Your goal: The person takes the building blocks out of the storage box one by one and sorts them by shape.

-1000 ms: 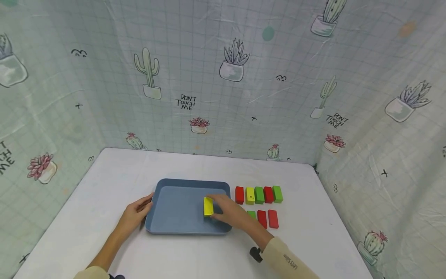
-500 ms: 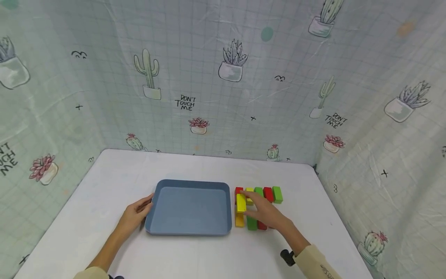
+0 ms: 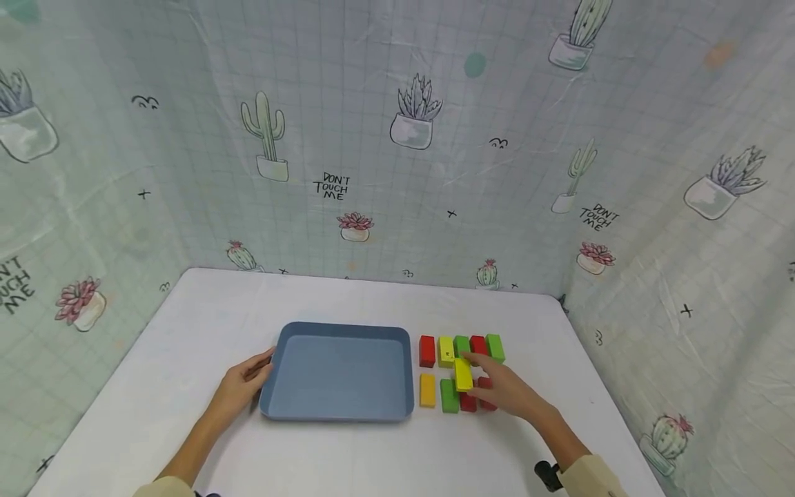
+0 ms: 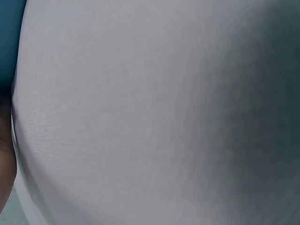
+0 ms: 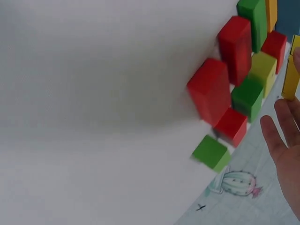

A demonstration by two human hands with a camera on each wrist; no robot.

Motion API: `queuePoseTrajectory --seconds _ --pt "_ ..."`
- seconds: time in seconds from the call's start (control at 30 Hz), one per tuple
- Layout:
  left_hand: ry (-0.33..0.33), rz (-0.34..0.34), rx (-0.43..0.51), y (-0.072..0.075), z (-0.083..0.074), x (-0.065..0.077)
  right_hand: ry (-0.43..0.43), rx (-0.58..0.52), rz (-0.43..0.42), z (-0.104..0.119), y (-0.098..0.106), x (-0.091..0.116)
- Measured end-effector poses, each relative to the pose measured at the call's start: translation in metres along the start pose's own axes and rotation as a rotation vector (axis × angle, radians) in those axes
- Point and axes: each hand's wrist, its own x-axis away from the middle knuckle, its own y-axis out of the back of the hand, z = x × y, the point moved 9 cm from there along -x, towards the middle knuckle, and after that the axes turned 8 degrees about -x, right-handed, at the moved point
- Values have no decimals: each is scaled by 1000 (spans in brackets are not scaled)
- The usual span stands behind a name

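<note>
A yellow block [image 3: 463,375] is pinched between the thumb and fingers of my right hand [image 3: 506,390], above the front row of blocks. It overlaps a red block [image 3: 468,402] in the head view. In the right wrist view the same yellow block [image 5: 290,77] shows at the right edge, partly cut off, with fingertips at its end. My left hand [image 3: 242,383] touches the left side of a blue-grey tray [image 3: 338,419], fingertips right at the rim. In the left wrist view only a strip of the tray [image 4: 8,42] and part of the hand appear.
Right of the tray stands a back row of red, yellow and green blocks, with a green block [image 3: 495,348] at its right end. The front row has an orange block [image 3: 427,391], a green block [image 3: 449,397] and red ones. A patterned curtain [image 3: 373,159] surrounds the white table [image 3: 323,455].
My right hand has carried the yellow block rightward, from over the tray, past the orange block, to above the front-row red blocks. The left hand has stayed at the tray's side.
</note>
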Motion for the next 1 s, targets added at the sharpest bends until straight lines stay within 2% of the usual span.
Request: queuePoseTrajectory --seconds 0.37,0.53,0.8,1.0 --pt "3 1 -3 1 1 -4 -60 -30 -43 -41 22 16" --pt "-2 2 -7 2 -1 -4 -68 -45 -37 -50 25 20" --pt "-6 10 -2 0 -1 -3 -111 -19 -55 -63 35 31" --pt "-13 0 -10 3 -4 -3 -143 13 -43 -73 35 35"
